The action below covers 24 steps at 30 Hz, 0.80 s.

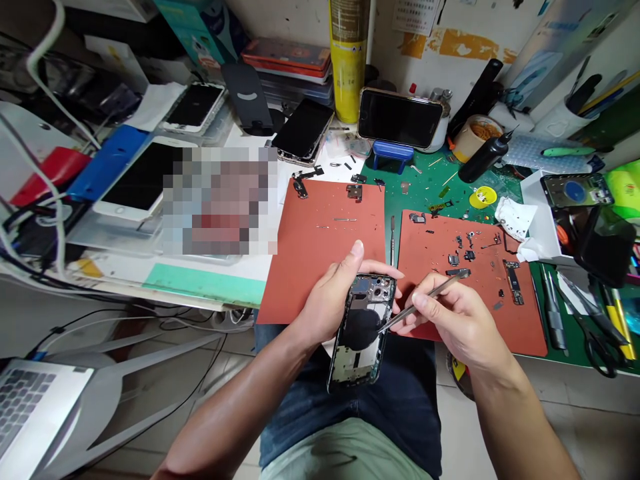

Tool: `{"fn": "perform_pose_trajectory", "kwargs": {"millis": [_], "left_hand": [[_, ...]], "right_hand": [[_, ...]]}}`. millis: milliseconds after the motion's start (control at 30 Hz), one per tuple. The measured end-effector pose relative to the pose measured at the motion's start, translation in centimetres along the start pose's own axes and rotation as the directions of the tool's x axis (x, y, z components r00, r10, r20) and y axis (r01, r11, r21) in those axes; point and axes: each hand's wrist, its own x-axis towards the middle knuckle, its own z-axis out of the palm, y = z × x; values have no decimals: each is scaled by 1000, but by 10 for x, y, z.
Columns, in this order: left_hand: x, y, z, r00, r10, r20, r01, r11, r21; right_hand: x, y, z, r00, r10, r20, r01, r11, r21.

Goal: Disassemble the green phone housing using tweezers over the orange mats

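Observation:
My left hand [333,290] is closed around the upper part of an opened phone housing [363,363], holding it tilted above my lap at the table's front edge. Inside the housing I see a round black patch, pale panels and a camera cutout at the top. Pinched in my right hand [453,313] is a pair of metal tweezers [435,292], whose tips meet the housing's inside beside the black patch. Small phone parts [469,255] lie on the right brown mat [530,287], just beyond my right hand.
A second brown mat [310,267] carries a few parts and thin tools. A phone [400,119] rests on a blue stand at the back. Scissors [603,347] and pen-like tools [553,313] lie at right. Tablets and phones are stacked at left, partly blurred out.

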Motion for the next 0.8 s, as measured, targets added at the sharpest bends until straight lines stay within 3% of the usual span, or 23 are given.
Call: {"fn": "perform_pose_trajectory", "kwargs": {"millis": [800], "left_hand": [[-1, -1, 4, 999, -24, -35, 23, 999, -28]], "right_hand": [[-22, -1, 5, 981, -177, -84, 148, 950, -276]]}}
